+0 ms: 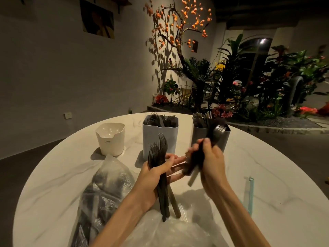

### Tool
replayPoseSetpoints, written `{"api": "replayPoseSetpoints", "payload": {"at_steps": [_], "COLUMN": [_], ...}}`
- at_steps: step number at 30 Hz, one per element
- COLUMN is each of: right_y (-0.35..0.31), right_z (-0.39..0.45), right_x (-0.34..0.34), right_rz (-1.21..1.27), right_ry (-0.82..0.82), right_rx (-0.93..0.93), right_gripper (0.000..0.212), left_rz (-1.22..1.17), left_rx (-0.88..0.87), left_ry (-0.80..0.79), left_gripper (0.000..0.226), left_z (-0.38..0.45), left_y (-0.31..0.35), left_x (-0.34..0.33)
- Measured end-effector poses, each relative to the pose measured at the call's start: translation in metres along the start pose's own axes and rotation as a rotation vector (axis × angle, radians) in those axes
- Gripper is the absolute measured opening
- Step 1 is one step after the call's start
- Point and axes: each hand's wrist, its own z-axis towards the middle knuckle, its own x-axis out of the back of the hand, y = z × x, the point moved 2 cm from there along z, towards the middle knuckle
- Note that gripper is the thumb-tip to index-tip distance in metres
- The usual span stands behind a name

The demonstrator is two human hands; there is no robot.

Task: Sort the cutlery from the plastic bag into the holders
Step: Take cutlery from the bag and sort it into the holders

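Observation:
My left hand [156, 172] grips a bundle of black forks [158, 150], tines up, with a tan handle among their stems. My right hand [210, 163] holds another bunch of dark cutlery [213, 136], blurred, just in front of the grey holder [195, 138]. The pale blue holder [169, 138] in the middle is full of black forks. A white holder [111, 141] stands at the left and looks empty. A clear plastic bag [105, 189] with more dark cutlery lies at the left front.
Everything sits on a round white marble table [267, 166]. A teal strip [251, 193] lies near the right edge. More clear plastic [178, 232] is spread under my forearms. Plants and a lit tree stand beyond the table.

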Motion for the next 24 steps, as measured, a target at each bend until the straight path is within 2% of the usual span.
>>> {"api": "replayPoseSetpoints", "payload": {"at_steps": [3, 7, 10, 15, 20, 24], "right_y": [-0.007, -0.001, 0.006, 0.015, 0.016, 0.015], "right_z": [0.004, -0.007, -0.020, -0.021, -0.016, -0.015], "right_x": [0.013, -0.004, -0.017, -0.016, -0.009, -0.008], "right_rz": [0.048, -0.208, -0.332, -0.320, -0.300, -0.284], "right_ry": [0.017, -0.184, -0.299, -0.283, -0.236, -0.209], "right_rx": [-0.067, -0.128, -0.090, -0.096, -0.120, -0.074], "right_gripper": [0.029, 0.038, 0.028, 0.026, 0.024, 0.023], "left_rz": [0.035, 0.056, 0.050, -0.066, 0.100, 0.120], "left_rx": [0.033, 0.024, 0.005, 0.035, -0.027, -0.046], "left_ry": [0.019, -0.019, -0.117, -0.170, -0.102, -0.065], "left_gripper": [0.020, 0.029, 0.031, 0.028, 0.022, 0.026], "left_z": [0.002, 0.003, 0.001, 0.000, 0.001, 0.000], "left_y": [0.002, 0.003, 0.004, 0.004, 0.003, 0.003], "left_x": [0.005, 0.007, 0.006, 0.008, 0.006, 0.003]}}
